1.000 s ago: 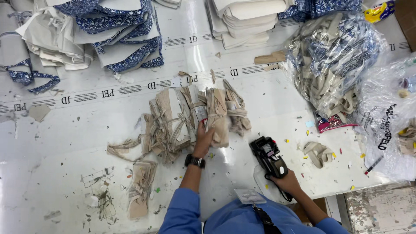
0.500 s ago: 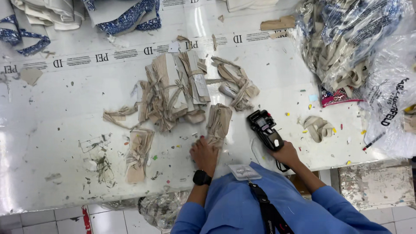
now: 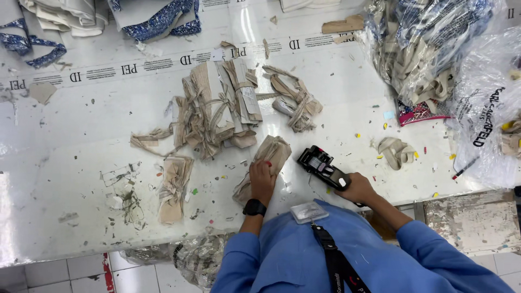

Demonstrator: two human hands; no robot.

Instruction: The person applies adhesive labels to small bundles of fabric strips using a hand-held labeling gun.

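Beige folded fabric bundle (image 3: pixel 264 165) lies on the white tabletop (image 3: pixel 65 163) close to its near edge, long axis diagonal, upper end pointing up and to the right, lower end toward the person. Left hand (image 3: pixel 262 182) lies flat on the bundle's lower half, fingers spread and pressing down, not clenched; a black wristwatch (image 3: pixel 254 207) sits on that wrist. Right hand (image 3: pixel 355 188) is clenched around the grip of a black handheld labelling gun (image 3: pixel 321 165), whose head points up-left toward the bundle, just beside it. A pale rectangular badge (image 3: pixel 309 212) hangs on a dark lanyard at the person's chest. Left of the bundle lies a single tied beige bundle (image 3: pixel 173 187). Farther out, a heap of tied beige bundles (image 3: pixel 217 108) spreads across the middle. At far right, clear plastic bags (image 3: pixel 434 54) hold more beige pieces. Along the far edge, folded blue-and-white patterned fabric (image 3: pixel 157 19) is stacked.
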